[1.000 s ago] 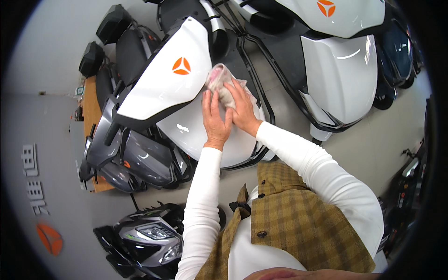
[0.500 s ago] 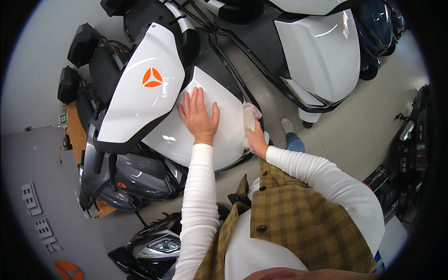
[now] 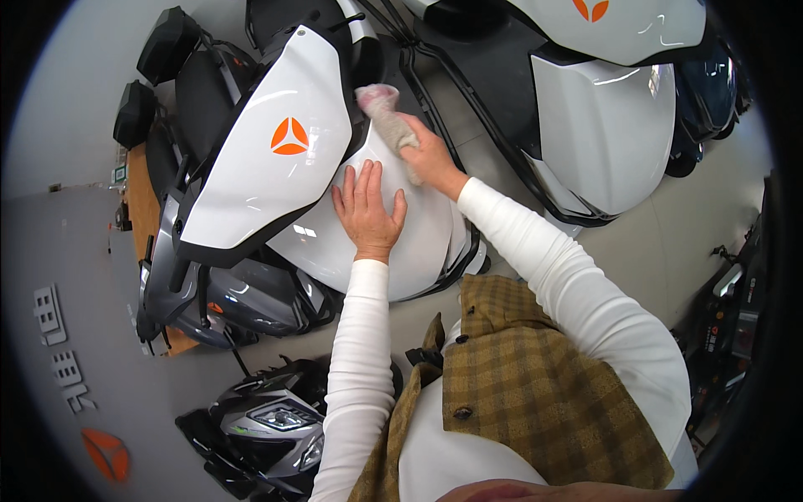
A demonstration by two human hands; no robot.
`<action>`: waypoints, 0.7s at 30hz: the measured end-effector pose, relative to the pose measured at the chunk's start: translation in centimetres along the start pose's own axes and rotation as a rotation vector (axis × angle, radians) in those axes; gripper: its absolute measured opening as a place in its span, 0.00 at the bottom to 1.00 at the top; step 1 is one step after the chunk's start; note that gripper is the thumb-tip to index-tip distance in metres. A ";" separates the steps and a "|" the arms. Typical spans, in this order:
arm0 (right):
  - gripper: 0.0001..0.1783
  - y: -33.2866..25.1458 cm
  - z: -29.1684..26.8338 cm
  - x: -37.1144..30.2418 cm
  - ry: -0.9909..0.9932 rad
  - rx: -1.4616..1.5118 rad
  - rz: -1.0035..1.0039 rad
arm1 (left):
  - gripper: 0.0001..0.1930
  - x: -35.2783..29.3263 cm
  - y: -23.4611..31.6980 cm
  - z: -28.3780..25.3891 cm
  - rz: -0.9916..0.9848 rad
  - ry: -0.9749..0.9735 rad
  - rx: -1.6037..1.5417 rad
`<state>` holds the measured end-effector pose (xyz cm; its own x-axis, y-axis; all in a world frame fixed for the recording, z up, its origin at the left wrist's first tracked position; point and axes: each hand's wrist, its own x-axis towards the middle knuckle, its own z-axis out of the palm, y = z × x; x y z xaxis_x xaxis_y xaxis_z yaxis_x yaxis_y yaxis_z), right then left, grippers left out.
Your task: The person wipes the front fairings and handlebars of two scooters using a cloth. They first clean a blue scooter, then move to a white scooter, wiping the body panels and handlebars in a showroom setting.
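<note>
A white scooter with an orange emblem on its upper front panel (image 3: 251, 180) stands before me. My left hand (image 3: 368, 211) rests flat on its lower white panel (image 3: 418, 238), fingers stretched out and holding nothing. Just to the right and farther off, my right hand (image 3: 431, 159) grips a bunched, pale cloth (image 3: 386, 121) with a pinkish end. The cloth lies over the top edge of the lower panel, near the dark footboard. Part of it is hidden under my fingers.
A second white scooter (image 3: 598, 134) stands at the right behind a black bar frame (image 3: 477, 109). Grey scooters (image 3: 259, 297) crowd the left, beside a wooden surface (image 3: 142, 197). A dark scooter with a headlight (image 3: 280, 416) is at lower left, and dark machines (image 3: 736, 309) at far right.
My right hand has carried the cloth from the panel's right side up and left to its top edge. My left hand stays on the panel. The whole view has shifted slightly.
</note>
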<state>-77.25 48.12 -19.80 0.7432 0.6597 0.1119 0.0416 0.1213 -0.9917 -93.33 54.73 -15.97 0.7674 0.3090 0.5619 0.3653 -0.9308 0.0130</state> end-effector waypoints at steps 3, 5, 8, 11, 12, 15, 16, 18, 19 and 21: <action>0.31 3.0 -2.1 -0.8 -0.044 0.002 0.221 | 0.33 0.2 0.2 -0.1 0.000 -0.014 0.022; 0.31 5.5 -3.4 -3.3 -0.048 -0.052 0.283 | 0.34 0.1 0.4 -0.3 -0.001 -0.026 0.022; 0.32 8.7 -6.6 -5.0 -0.082 -0.055 0.505 | 0.33 -0.1 0.4 -0.1 -0.004 -0.030 0.047; 0.34 9.8 -9.3 -4.5 0.204 -0.085 0.466 | 0.31 -0.3 0.3 0.3 -0.034 -0.039 0.091; 0.34 9.7 -9.9 -3.9 0.296 -0.058 0.440 | 0.31 -0.3 0.3 0.3 -0.021 -0.020 0.081; 0.34 8.7 -10.2 -2.2 0.283 -0.050 0.286 | 0.29 -0.2 0.2 0.3 -0.027 -0.027 0.088; 0.34 8.3 -9.8 -2.0 0.237 -0.030 0.233 | 0.29 -0.2 0.4 0.3 -0.041 -0.020 0.087; 0.34 7.9 -8.4 -2.0 0.106 -0.015 0.185 | 0.28 -0.1 0.7 0.3 -0.057 -0.012 0.107; 0.35 8.0 -7.5 -2.4 0.052 -0.007 0.224 | 0.27 -0.2 1.3 0.6 -0.121 -0.024 0.081; 0.35 8.8 -6.1 -4.1 -0.069 -0.051 0.140 | 0.27 -0.9 3.2 1.5 -0.217 -0.013 0.094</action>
<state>-75.83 41.99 -29.37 0.6964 0.7172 -0.0250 -0.0234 -0.0121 -0.9997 -92.03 51.82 -17.69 0.6720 0.5027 0.5438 0.5691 -0.8204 0.0551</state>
